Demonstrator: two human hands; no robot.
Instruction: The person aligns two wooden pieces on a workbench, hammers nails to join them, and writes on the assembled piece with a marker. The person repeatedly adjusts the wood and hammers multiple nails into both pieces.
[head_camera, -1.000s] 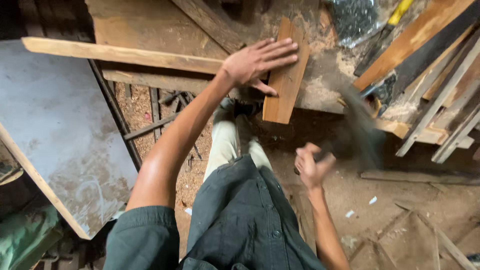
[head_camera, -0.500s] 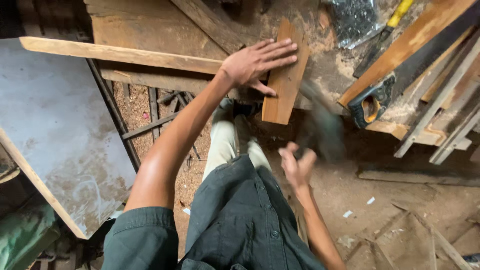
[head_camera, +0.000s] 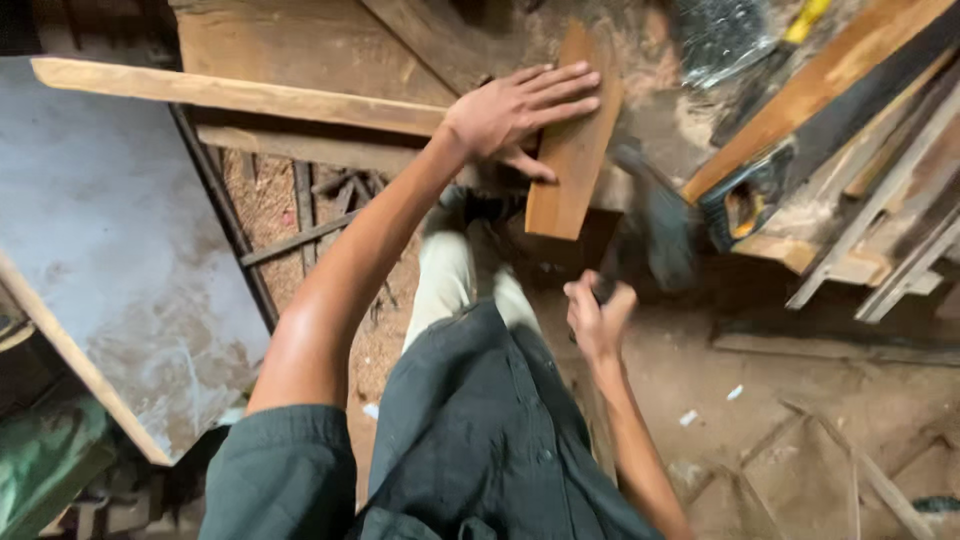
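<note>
So compared to a second ago, the left hand (head_camera: 515, 112) hasn't budged at all: it's still flat on the short wooden board (head_camera: 572, 140), fingers spread out and pressing it down against the workbench (head_camera: 300, 45), with the thumb hooked off the near edge. The board itself sits in the same spot, tilted a bit, its lower end hanging over the bench edge. What did change is the right hand (head_camera: 598, 318): it was further right and a bit lower a second back, then slid left, and now it's up just below the board's overhanging end, fingers curled tight around a dark handle. The tool it's swinging (head_camera: 655, 225) is a blur in all three shots, so I honestly can't tell what kind of head it has, but the blur has moved from out at the right to just beside the board's right edge. The handsaw (head_camera: 760, 195) with the yellow-and-black grip is lying on the planks to the right, untouched. Looks like mid-stroke to me, with the board being steadied for the hit.
</note>
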